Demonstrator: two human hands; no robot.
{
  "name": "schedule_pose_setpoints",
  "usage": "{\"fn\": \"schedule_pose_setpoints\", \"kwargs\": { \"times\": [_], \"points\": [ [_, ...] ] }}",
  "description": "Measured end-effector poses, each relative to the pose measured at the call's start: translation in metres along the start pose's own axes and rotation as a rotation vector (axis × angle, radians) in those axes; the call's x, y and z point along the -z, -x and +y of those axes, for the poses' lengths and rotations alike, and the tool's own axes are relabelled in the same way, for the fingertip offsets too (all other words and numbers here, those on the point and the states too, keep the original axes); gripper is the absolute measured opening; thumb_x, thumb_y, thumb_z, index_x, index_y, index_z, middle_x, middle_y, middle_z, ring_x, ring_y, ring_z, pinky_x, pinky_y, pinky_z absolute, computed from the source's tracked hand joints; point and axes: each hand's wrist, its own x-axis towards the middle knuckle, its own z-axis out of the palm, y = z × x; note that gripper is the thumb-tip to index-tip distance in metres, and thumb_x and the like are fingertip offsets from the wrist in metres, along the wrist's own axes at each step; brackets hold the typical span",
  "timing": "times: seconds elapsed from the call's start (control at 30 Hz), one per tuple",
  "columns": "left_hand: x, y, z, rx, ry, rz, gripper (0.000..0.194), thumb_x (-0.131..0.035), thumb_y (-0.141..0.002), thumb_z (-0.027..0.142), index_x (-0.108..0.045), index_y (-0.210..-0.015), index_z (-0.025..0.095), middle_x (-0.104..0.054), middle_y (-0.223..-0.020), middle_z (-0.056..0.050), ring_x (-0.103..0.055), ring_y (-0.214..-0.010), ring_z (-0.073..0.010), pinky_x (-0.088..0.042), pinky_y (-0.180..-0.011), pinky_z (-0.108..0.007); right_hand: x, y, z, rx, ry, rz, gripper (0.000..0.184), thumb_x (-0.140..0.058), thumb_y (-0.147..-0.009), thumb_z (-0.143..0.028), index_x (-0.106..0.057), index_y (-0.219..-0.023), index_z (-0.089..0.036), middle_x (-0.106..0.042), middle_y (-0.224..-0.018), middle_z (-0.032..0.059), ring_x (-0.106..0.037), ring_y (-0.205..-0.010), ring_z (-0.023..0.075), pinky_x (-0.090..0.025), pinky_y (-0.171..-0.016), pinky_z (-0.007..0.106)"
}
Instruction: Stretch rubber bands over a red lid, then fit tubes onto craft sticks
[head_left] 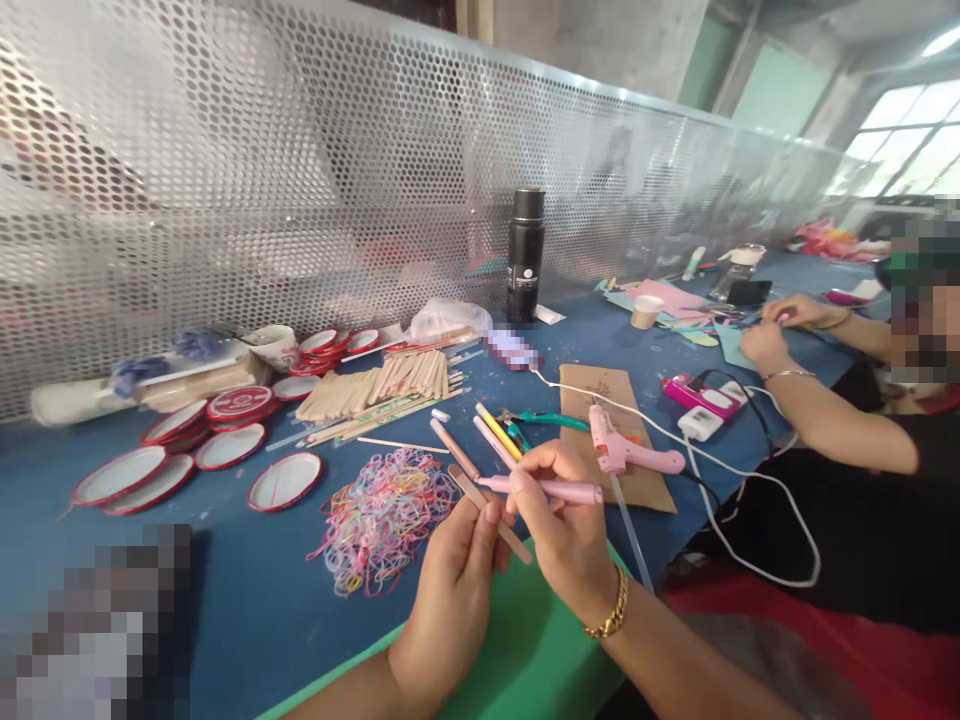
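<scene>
My left hand (457,570) pinches a flat wooden craft stick (514,542) between thumb and fingers, its far end sticking out up and to the left. In my right hand (562,535) is a pink marker (574,491), gripped like a pen, with its tip close to the stick's upper part; whether it touches I cannot tell. Just beyond the hands lie a brownish-pink marker (452,446), a yellow marker (496,422) and another pink marker (491,437), partly hidden by my right fingers. A tangle of coloured rubber bands (382,520) lies left of my left hand.
A green mat (540,650) lies under my forearms. Craft sticks (382,385), red-rimmed round lids (285,482) and a black bottle (526,255) stand farther back. At right are a pink glue gun (630,452) on cardboard (652,490), white cables (795,510) and another person's hands (772,335).
</scene>
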Motion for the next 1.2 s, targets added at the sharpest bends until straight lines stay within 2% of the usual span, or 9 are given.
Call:
{"fn": "schedule_pose_setpoints", "kwargs": {
  "times": [0.13, 0.3, 0.43, 0.57, 0.7, 0.87, 1.03, 1.2],
  "points": [
    [0.0017, -0.0014, -0.0024, 0.012, 0.048, -0.025, 0.045, -0.052, -0.098, 0.056, -0.055, -0.070, 0.020, -0.045, -0.060, 0.005, -0.039, -0.055, -0.0125, -0.034, -0.054, -0.024, 0.0015, -0.0011, 0.0005, 0.031, -0.014, -0.050, 0.013, -0.057, -0.097, -0.027, -0.062, -0.087, -0.021, -0.063, -0.070, -0.0008, -0.062, -0.062, 0.0142, -0.051, -0.062, 0.029],
    [0.0021, -0.0050, -0.0034, 0.024, 0.098, -0.041, 0.050, -0.057, -0.091, 0.064, -0.057, -0.068, 0.020, -0.045, -0.059, 0.005, -0.037, -0.053, -0.0118, -0.033, -0.050, -0.023, 0.0014, -0.0003, -0.0010, 0.011, -0.064, -0.084, 0.006, -0.058, -0.095, -0.024, -0.063, -0.092, -0.022, -0.064, -0.071, -0.0009, -0.061, -0.060, 0.0138, -0.051, -0.059, 0.029],
    [0.0024, -0.0062, -0.0013, 0.005, 0.085, -0.063, 0.052, -0.058, -0.091, 0.064, -0.054, -0.063, 0.020, -0.043, -0.055, 0.006, -0.035, -0.050, -0.0113, -0.033, -0.049, -0.023, 0.0003, 0.0008, -0.0001, 0.015, -0.064, -0.008, 0.004, -0.058, -0.092, -0.022, -0.058, -0.088, -0.022, -0.062, -0.072, -0.0018, -0.060, -0.059, 0.0135, -0.051, -0.059, 0.029],
    [0.0028, -0.0059, 0.0006, 0.014, 0.085, -0.093, 0.049, -0.057, -0.093, 0.062, -0.056, -0.067, 0.020, -0.044, -0.056, 0.006, -0.035, -0.050, -0.0112, -0.032, -0.049, -0.023, 0.0015, -0.0013, -0.0011, 0.077, 0.024, 0.072, 0.015, -0.058, -0.090, -0.021, -0.055, -0.075, -0.022, -0.058, -0.066, -0.0024, -0.058, -0.062, 0.0146, -0.048, -0.063, 0.030],
    [0.0031, -0.0055, 0.0002, 0.013, 0.068, -0.101, 0.047, -0.055, -0.094, 0.061, -0.059, -0.070, 0.020, -0.046, -0.056, 0.005, -0.038, -0.050, -0.0114, -0.033, -0.049, -0.023, 0.0019, -0.0039, -0.0031, 0.103, 0.046, 0.072, 0.020, -0.056, -0.090, -0.022, -0.052, -0.071, -0.023, -0.054, -0.059, -0.0040, -0.054, -0.058, 0.0146, -0.046, -0.063, 0.031],
    [0.0030, -0.0066, -0.0020, -0.007, 0.056, -0.099, 0.049, -0.055, -0.094, 0.062, -0.059, -0.069, 0.020, -0.048, -0.057, 0.004, -0.040, -0.051, -0.0120, -0.034, -0.050, -0.024, 0.0016, -0.0052, -0.0011, 0.106, 0.060, 0.038, 0.017, -0.056, -0.090, -0.021, -0.053, -0.073, -0.022, -0.056, -0.062, -0.0033, -0.055, -0.058, 0.0144, -0.045, -0.059, 0.030],
    [0.0031, -0.0073, -0.0025, 0.014, 0.038, -0.090, 0.051, -0.053, -0.093, 0.065, -0.063, -0.076, 0.019, -0.052, -0.056, 0.003, -0.044, -0.051, -0.0133, -0.035, -0.049, -0.025, 0.0030, -0.0058, 0.0000, 0.103, 0.079, 0.142, 0.023, -0.058, -0.091, -0.021, -0.051, -0.069, -0.023, -0.057, -0.062, -0.0033, -0.058, -0.061, 0.0146, -0.048, -0.063, 0.030],
    [0.0029, -0.0061, -0.0078, 0.003, 0.027, -0.051, 0.049, -0.055, -0.093, 0.062, -0.059, -0.069, 0.020, -0.052, -0.056, 0.003, -0.042, -0.050, -0.0122, -0.035, -0.050, -0.024, 0.0005, -0.0060, -0.0050, 0.065, -0.013, 0.037, 0.019, -0.057, -0.090, -0.022, -0.051, -0.072, -0.023, -0.056, -0.056, -0.0059, -0.055, -0.050, 0.0124, -0.046, -0.053, 0.026]
  ]
}}
